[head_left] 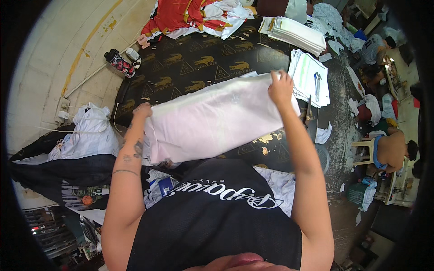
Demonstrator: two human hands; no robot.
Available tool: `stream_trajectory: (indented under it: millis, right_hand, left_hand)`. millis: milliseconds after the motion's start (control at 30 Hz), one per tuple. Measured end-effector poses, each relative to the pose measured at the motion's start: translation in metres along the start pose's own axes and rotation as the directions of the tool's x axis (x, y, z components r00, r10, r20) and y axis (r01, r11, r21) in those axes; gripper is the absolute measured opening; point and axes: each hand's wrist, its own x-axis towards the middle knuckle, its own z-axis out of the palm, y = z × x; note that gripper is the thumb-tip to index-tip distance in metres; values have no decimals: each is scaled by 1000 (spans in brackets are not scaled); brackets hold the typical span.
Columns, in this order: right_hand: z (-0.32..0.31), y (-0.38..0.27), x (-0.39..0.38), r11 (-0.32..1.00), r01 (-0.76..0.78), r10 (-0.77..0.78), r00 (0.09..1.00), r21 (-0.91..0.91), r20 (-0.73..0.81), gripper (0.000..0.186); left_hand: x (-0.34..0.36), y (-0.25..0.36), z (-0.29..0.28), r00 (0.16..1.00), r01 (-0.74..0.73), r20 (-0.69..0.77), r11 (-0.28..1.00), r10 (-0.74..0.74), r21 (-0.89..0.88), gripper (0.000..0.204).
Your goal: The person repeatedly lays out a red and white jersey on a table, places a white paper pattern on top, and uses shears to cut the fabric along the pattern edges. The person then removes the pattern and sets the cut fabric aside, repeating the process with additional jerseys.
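Both hands hold a folded piece of white, slightly glossy fabric [217,119] lifted above the black work table with gold printed emblems [194,58]. The left hand [141,111] is clenched on the fabric's left edge, fingers wrapped behind it. The right hand [281,88] pinches the upper right corner, thumb on the near face. The piece spans the gap between the two grips, tilted so that the right grip sits higher than the left.

To handle this step well, as a judgement: keep even tension between the grips so the fold lines stay straight, and level the two corners before laying the piece down (a sagging middle tends to skew the fold).

Just beyond the right grip lies a stack of white cut sheets [312,77], with a metal tool [317,86] resting on it. Farther beyond it sits a second stack of folded white cloth [294,32]. Far beyond the left grip lies a heap of red and white garments [194,16]; to that hand's far left, two bottles [122,61] stand on the floor.
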Motion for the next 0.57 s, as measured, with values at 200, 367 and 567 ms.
stream_trajectory:
  millis: [200,367,567]
  right_hand:
    - [4,-108,-153,749,-403,-541,84,525,837,61]
    - [-41,-125,-157,255,-773,-263,522,580,812,43]
    - [-186,-58,-18,-3,-359,333,880,933,339,26]
  left_hand:
    - [-20,195,24,902,-385,-271,909,334,-159,73]
    - [-14,260,-22,737,-623,63,713,673,-322,57]
    - [-34,250,-225,568,-371,-490,-326,661,-870,101]
